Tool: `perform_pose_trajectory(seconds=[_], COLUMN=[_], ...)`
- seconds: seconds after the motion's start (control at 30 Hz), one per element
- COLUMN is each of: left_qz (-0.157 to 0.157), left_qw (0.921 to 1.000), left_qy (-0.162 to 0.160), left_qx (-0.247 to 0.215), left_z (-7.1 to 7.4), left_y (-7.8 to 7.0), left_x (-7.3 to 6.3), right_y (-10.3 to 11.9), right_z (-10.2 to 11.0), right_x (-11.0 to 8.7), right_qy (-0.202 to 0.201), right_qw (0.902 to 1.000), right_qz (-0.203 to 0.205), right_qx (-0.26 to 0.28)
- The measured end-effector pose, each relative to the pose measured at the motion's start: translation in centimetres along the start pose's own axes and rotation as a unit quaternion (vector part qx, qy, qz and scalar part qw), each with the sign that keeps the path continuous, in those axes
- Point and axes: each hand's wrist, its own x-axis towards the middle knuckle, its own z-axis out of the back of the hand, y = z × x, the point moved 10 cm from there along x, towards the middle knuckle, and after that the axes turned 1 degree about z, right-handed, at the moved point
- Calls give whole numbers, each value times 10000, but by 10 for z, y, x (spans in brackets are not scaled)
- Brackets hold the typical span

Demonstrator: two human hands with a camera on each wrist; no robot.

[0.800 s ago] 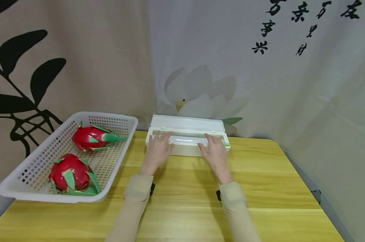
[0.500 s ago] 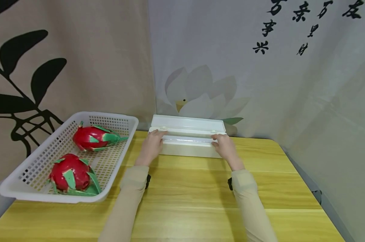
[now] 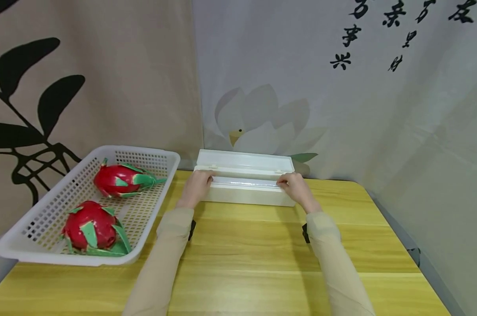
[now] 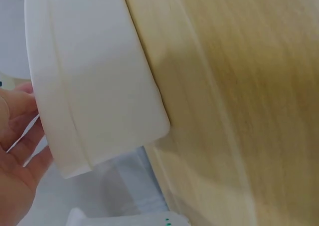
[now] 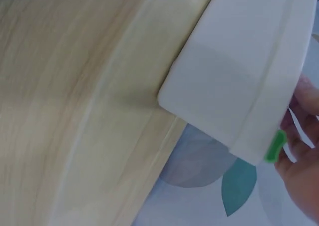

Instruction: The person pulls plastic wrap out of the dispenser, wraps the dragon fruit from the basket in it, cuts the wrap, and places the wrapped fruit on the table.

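A long white cling film dispenser box (image 3: 250, 195) stands on the table with its lid (image 3: 246, 160) raised at the back. A shiny strip of clear cling film (image 3: 246, 182) runs along its top between the two hands. My left hand (image 3: 196, 188) is at the box's left end, its thumb and fingers pinching the film's edge. At the right end, my right hand (image 3: 296, 189) pinches the other side with bent fingers. Both wrist views show the fingers beyond the box's upper edge, so the fingertips are partly hidden. A green slider (image 5: 276, 146) sits at the right end.
On the left stands a white perforated basket (image 3: 151, 228) holding two red dragon fruits (image 3: 116, 181) with green scales. The wooden table (image 3: 246, 263) extends in front of the box. A printed cloth (image 3: 262, 66) hangs close behind it.
Both hands have spread apart from the top of the box towards its ends. Their fingers went from reaching over the opening to pinching at the sides. The basket and fruits stay put.
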Motion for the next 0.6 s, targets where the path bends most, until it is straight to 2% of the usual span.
perform_pose_trajectory(seconds=[0.17, 0.37, 0.5, 0.6], left_qz=[-10, 308, 449, 422], left_qw=[9996, 9951, 9934, 9939], left_qy=[237, 831, 956, 992], left_qx=[-157, -440, -452, -240], left_z=[-4, -11, -11, -12], left_y=[3, 10, 12, 13], left_x=[6, 12, 17, 19], right_y=[-5, -8, -7, -8], right_z=[-2, -3, -7, -9], right_x=[3, 3, 6, 8], right_qy=[187, 650, 770, 580], right_qw=[9994, 9953, 9950, 9974], right_qz=[-54, -326, -379, -311], right_qx=[298, 646, 512, 278])
